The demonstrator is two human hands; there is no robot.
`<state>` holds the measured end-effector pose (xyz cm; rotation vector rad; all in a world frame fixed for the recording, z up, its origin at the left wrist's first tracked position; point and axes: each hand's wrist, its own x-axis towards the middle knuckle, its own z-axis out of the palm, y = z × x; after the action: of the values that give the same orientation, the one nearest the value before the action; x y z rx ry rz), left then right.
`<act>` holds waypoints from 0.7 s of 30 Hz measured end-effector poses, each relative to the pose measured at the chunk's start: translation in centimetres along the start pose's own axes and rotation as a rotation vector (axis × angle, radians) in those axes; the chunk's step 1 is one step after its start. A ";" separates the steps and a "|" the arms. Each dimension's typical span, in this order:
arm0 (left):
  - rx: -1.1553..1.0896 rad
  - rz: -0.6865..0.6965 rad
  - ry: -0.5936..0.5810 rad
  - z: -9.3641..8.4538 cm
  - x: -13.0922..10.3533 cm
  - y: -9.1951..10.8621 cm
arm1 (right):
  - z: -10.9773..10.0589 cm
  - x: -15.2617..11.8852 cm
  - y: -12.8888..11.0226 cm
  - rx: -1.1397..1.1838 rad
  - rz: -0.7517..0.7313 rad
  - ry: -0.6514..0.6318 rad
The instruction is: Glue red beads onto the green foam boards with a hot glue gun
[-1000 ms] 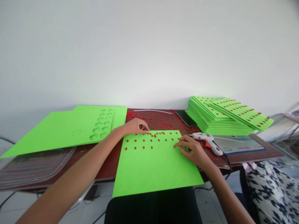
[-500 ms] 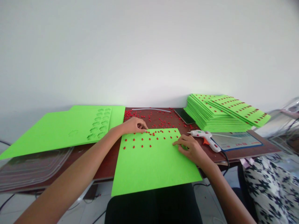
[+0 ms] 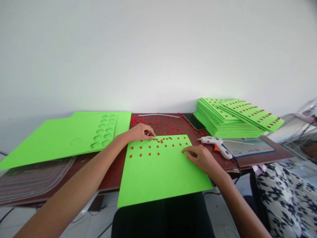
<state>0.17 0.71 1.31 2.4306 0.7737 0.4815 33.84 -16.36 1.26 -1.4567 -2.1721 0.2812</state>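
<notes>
A green sheet lies at the table's front edge and reaches over my lap, with rows of small red pieces on its upper part. My left hand rests at its top edge, fingers curled and fingertips together beside some loose red pieces; whether one is pinched is too small to tell. On the right part of the sheet, my right hand touches the surface with the index finger stretched out and the other fingers bent under. What lies beneath its fingertips is hidden.
A white glue gun lies right of my right hand, near a phone. Behind it stands a stack of green sheets with red dots. Large green boards are at left. Patterned fabric is at lower right.
My right hand has shifted slightly left and its fingers have drawn closer together. My left hand stays at the sheet's top edge. The whole view has moved a little.
</notes>
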 end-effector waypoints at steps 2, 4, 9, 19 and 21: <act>-0.005 -0.001 -0.003 0.0 0.0 0.0 | 0.0 0.0 -0.1 -0.012 0.019 -0.009; -0.009 -0.003 -0.005 0.0 0.0 -0.1 | 0.0 0.0 -0.3 -0.024 0.046 -0.028; -0.002 -0.001 0.001 0.0 0.0 -0.1 | -1.0 0.5 -1.2 -0.062 0.068 -0.060; -0.012 -0.006 0.019 0.0 -0.1 0.3 | 0.3 9.4 -3.7 0.052 -0.268 -0.114; -0.012 -0.015 0.015 0.0 -0.1 0.4 | 1.7 10.9 -3.6 0.013 -0.300 -0.175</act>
<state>0.29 0.36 1.56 2.4106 0.7928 0.4972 26.86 -7.74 4.60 -1.1134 -2.4847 0.3244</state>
